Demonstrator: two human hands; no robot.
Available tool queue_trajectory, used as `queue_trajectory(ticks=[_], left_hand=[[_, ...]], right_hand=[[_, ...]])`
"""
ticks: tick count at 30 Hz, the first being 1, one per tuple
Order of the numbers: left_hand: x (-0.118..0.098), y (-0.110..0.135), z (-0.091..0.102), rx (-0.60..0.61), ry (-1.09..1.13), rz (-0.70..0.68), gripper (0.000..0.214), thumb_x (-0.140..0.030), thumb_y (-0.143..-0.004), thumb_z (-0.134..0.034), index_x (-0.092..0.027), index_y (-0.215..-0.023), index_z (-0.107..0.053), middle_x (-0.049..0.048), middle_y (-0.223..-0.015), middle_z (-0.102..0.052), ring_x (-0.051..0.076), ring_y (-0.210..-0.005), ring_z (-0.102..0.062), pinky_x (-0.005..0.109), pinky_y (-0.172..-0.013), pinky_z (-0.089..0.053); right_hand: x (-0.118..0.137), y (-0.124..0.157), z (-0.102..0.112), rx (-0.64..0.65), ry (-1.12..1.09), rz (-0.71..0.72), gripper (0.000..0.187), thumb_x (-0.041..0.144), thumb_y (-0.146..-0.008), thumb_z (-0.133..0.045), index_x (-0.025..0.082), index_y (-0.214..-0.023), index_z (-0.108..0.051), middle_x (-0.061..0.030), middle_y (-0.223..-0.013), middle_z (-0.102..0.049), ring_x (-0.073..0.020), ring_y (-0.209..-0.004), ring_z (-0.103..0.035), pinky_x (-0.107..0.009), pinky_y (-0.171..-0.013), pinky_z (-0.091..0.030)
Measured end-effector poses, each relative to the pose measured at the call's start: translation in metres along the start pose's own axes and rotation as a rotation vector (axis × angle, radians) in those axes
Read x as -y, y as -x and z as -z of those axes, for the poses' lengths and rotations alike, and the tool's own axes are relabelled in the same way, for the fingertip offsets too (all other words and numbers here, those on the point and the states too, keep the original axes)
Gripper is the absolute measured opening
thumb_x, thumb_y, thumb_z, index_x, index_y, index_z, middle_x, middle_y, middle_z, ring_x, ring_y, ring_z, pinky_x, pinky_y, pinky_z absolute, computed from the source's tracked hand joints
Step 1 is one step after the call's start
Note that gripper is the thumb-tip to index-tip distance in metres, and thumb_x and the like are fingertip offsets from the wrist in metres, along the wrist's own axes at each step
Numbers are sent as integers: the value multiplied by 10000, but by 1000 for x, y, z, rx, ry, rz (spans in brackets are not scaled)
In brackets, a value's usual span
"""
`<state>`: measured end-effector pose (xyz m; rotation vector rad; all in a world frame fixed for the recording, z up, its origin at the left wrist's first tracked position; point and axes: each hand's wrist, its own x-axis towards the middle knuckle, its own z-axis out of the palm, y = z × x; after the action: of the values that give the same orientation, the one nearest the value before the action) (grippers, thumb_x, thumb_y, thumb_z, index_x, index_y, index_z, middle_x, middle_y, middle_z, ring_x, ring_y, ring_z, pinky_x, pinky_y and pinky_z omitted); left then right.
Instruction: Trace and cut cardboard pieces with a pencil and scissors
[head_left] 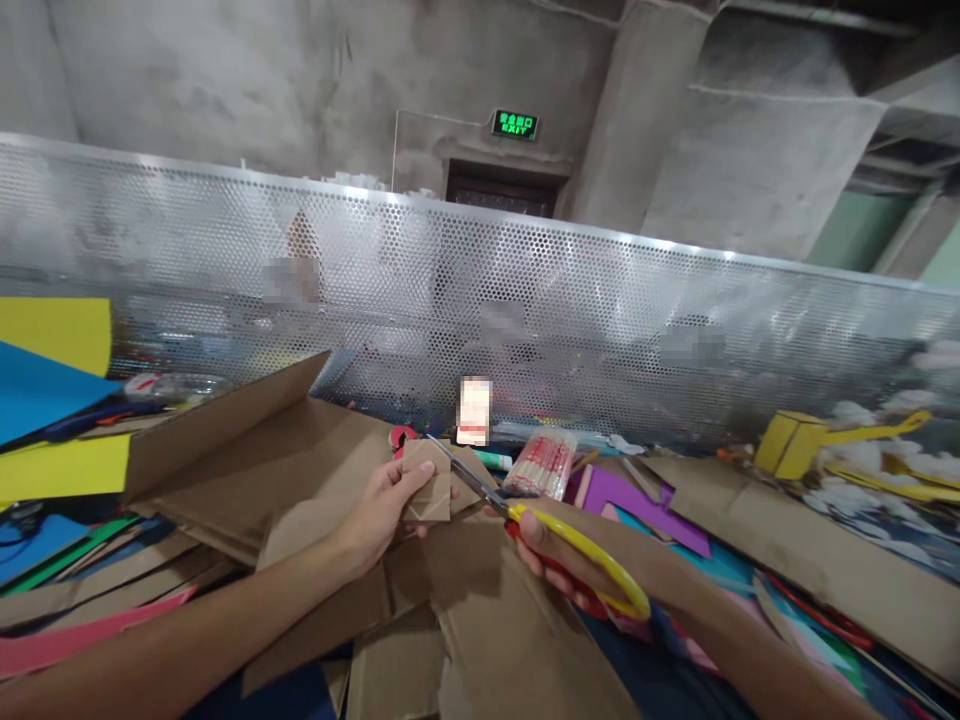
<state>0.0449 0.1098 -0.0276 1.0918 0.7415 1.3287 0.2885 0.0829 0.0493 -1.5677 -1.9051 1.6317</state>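
Between the thumb and fingers of my left hand (394,490) is a small piece of cardboard (429,495), held up over the table. My right hand (547,555) grips scissors (585,550) with yellow and red handles. Their blades point up and left, passing close to the upper right edge of the cardboard piece; whether they touch it I cannot tell. Below both hands lie large brown cardboard sheets (502,610). Just beyond the blades are a green-and-white tube (493,460) and a clear pack of red-and-white sticks (541,463).
A perforated metal screen (375,290) runs along the table's back. A folded cardboard sheet (255,470) rises at the left beside yellow sheets (64,468). Purple foam (645,512), a long cardboard strip (810,550) and a yellow box-like piece (787,445) lie to the right. A lit phone (474,410) leans against the screen.
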Motion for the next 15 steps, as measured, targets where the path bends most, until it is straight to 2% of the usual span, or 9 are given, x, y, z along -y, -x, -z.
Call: queue_trajectory(ticks=[4,12,15], left_hand=[[-3,1,-2,-1,28,-2,366,-465,-814,-698,-110,-885,-642,96,-789,-721,85,-490,-550,157,-380,-403],[-2,0,-2,11,28,-8,354,-460,-820,-693,-118,-889,-634,89,-797,-721,98,-518,-572,165,-379,-406],[-2,0,0,1,32,6,347,-453,-817,-700,-127,-908,-623,89,-808,-729,101,-520,-586,167,-378,-403]], right_hand=[[7,6,-2,-3,46,44,492,683,-797,-506,194,-741,-515,52,-537,-476,-44,-374,-436,-116,-360,-382],[2,1,0,39,46,68,560,734,-772,-481,178,-716,-512,51,-501,-475,-44,-352,-436,-119,-352,-375],[-1,-1,0,-13,71,118,547,712,-799,-447,174,-732,-520,50,-508,-479,-44,-349,-426,-115,-333,-353]])
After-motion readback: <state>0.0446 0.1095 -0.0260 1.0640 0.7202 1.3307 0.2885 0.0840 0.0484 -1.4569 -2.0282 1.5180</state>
